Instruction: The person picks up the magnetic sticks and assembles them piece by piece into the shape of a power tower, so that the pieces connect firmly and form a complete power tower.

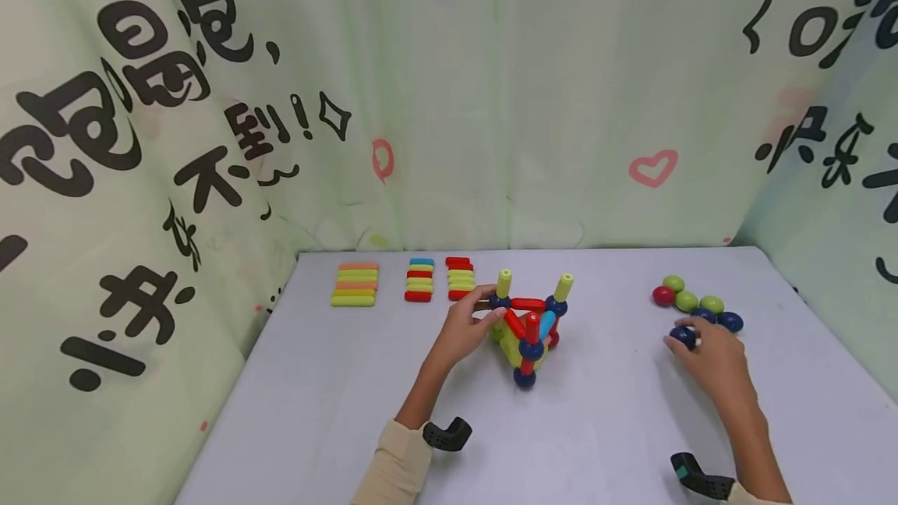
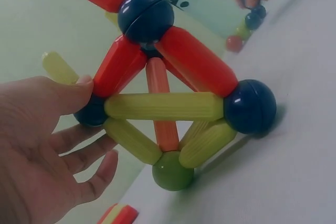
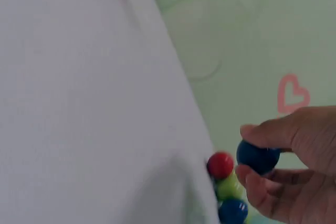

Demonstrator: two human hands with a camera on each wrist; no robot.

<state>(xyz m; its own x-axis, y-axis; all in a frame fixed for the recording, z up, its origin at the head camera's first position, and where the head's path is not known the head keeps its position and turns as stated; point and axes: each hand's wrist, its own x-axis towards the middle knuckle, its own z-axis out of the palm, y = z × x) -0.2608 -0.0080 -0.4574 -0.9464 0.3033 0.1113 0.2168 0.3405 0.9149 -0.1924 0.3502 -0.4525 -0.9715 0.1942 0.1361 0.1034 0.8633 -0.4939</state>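
Observation:
A frame of coloured rods and balls (image 1: 531, 350) stands on the table, with red, yellow-green, light blue and orange rods joined by blue, green and red balls. My left hand (image 1: 464, 330) grips it at its left upper corner, thumb and fingers about a blue ball (image 2: 90, 110). Two yellow-green rods (image 1: 564, 287) and a red rod (image 1: 532, 326) point up from its top balls. Off to the right, my right hand (image 1: 717, 357) pinches a loose blue ball (image 3: 257, 156) between thumb and fingers. That ball is beside the other loose balls.
A cluster of loose red, green and blue balls (image 1: 686, 301) lies at the table's right rear. At the back left are three stacks of rods, one of longer rods (image 1: 355, 284) and two of shorter ones (image 1: 418, 280). A printed curtain (image 1: 449, 100) hangs behind the table (image 1: 316, 396).

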